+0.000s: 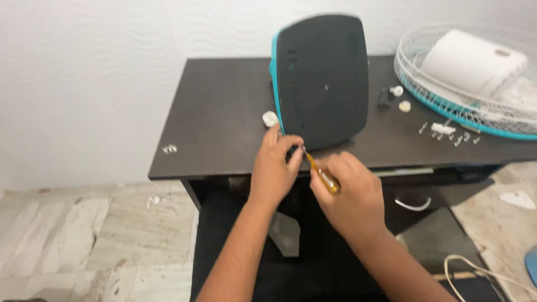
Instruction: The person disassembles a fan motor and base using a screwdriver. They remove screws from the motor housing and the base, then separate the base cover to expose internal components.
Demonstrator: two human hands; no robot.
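A black fan base with a teal edge (323,78) stands tilted up on a dark table (224,112). My left hand (274,168) rests at its lower left corner, fingers pinched on a small dark part there. My right hand (352,196) grips a screwdriver with an amber handle (321,174), its tip pointing up-left to the spot by my left fingers.
A white fan grille with a teal rim and white motor housing (470,72) lies at the table's right end. Several small screws and white and black knobs (442,130) are scattered beside it. A white cap (270,118) and a small clear piece (169,149) lie left. A cable (475,268) lies on the floor.
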